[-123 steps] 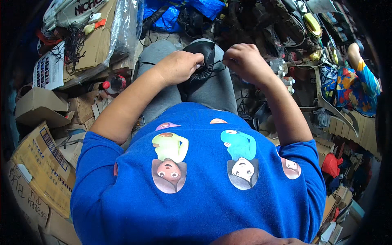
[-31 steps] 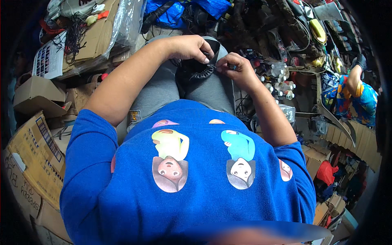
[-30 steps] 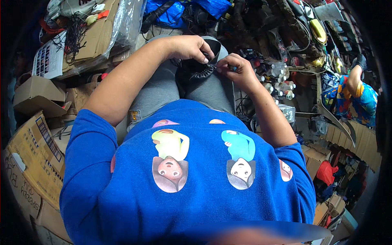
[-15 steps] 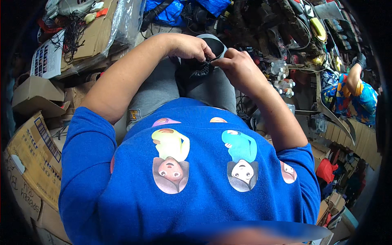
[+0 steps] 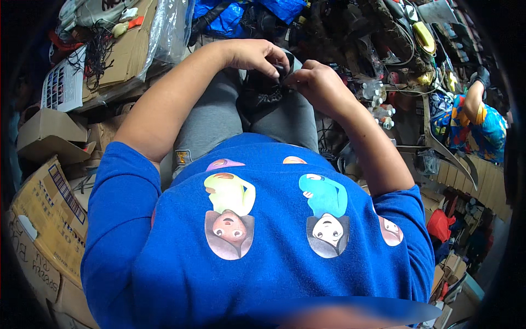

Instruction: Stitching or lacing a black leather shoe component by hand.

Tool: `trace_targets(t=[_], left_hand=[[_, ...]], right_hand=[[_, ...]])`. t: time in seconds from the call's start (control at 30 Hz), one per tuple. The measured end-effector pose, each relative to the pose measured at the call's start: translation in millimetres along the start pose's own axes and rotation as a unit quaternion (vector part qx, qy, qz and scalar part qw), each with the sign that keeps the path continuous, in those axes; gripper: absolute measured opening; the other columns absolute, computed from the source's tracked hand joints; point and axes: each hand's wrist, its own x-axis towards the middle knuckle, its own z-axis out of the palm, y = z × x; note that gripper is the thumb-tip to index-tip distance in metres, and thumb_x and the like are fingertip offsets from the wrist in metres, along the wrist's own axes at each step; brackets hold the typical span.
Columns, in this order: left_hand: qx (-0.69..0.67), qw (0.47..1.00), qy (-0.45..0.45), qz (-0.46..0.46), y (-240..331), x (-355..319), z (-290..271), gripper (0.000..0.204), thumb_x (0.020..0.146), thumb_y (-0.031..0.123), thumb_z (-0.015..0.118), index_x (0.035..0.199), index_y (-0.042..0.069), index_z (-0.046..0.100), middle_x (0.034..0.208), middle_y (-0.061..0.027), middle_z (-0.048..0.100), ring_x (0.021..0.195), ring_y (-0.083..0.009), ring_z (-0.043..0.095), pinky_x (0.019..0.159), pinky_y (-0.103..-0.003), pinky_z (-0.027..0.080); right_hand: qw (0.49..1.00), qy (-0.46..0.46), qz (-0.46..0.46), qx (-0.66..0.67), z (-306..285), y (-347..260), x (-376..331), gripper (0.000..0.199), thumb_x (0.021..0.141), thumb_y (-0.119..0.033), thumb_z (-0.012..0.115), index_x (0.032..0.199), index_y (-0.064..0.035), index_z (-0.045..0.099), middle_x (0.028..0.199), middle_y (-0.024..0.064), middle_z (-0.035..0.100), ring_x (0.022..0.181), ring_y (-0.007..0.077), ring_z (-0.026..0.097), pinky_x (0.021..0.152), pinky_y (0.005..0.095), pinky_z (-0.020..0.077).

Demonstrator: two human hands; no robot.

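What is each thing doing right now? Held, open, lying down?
Left hand: pinching the black part's top edge.
Right hand: pinching the same edge, fingertips meeting the left's.
Black part: held on the lap, between both hands.
Cardboard box: open, flaps up.
Plastic bag: draped over cardboard.

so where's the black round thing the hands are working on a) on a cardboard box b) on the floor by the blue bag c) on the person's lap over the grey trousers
c: the black round thing rests on the grey trousers, with the left hand and right hand pinching its top edge.
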Motion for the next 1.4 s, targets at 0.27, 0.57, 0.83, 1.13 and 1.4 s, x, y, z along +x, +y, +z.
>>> trace_targets(t=[0.27, 0.57, 0.83, 1.13, 1.4], left_hand=[[0.046, 0.996, 0.026, -0.071, 18, -2, 13, 0.04, 0.071, 0.004, 0.047, 0.105, 0.002, 0.067, 0.089, -0.0053, 0.067, 0.084, -0.0119, 0.059, 0.083, -0.026, 0.044], [0.005, 0.995, 0.034, -0.098, 15, -1, 14, 0.028, 0.076, 0.013, 0.058, 0.1, 0.004, 0.069, 0.08, -0.0013, 0.066, 0.073, -0.0073, 0.056, 0.067, -0.023, 0.043], [0.039, 0.996, 0.026, -0.078, 8, 8, 13, 0.021, 0.077, 0.018, 0.07, 0.091, 0.002, 0.067, 0.08, -0.0006, 0.065, 0.074, -0.0086, 0.056, 0.07, -0.026, 0.045], [-0.079, 0.991, 0.038, -0.101, -1, 5, 17, 0.024, 0.078, 0.018, 0.069, 0.095, 0.001, 0.067, 0.086, -0.0011, 0.064, 0.082, -0.0092, 0.056, 0.079, -0.025, 0.043], [-0.055, 0.993, -0.017, -0.1, 4, 1, 13, 0.036, 0.082, 0.012, 0.06, 0.116, 0.0, 0.061, 0.11, -0.0097, 0.064, 0.103, -0.0152, 0.057, 0.096, -0.028, 0.039]], right_hand=[[0.998, 0.048, -0.015, 0.032, 3, -4, -16, 0.023, 0.073, -0.006, 0.065, 0.092, -0.017, 0.072, 0.08, 0.0127, 0.06, 0.076, 0.0304, 0.062, 0.067, 0.0383, 0.051], [0.993, 0.075, 0.026, 0.091, 15, -1, -27, 0.021, 0.076, -0.004, 0.064, 0.092, -0.0155, 0.07, 0.079, 0.0115, 0.058, 0.074, 0.0292, 0.061, 0.065, 0.0371, 0.05], [0.991, 0.035, 0.018, 0.128, 10, 7, -24, 0.024, 0.081, -0.002, 0.062, 0.101, -0.014, 0.069, 0.078, 0.0062, 0.05, 0.069, 0.0178, 0.054, 0.063, 0.0293, 0.0449], [0.975, 0.032, 0.078, 0.207, 17, 11, -26, 0.024, 0.078, -0.004, 0.066, 0.097, -0.0172, 0.071, 0.082, 0.008, 0.057, 0.079, 0.0211, 0.059, 0.07, 0.0315, 0.0482], [0.984, 0.107, 0.057, 0.13, 25, -2, -33, 0.022, 0.076, -0.006, 0.067, 0.096, -0.0168, 0.07, 0.08, 0.0092, 0.057, 0.074, 0.0265, 0.061, 0.065, 0.0346, 0.05]])
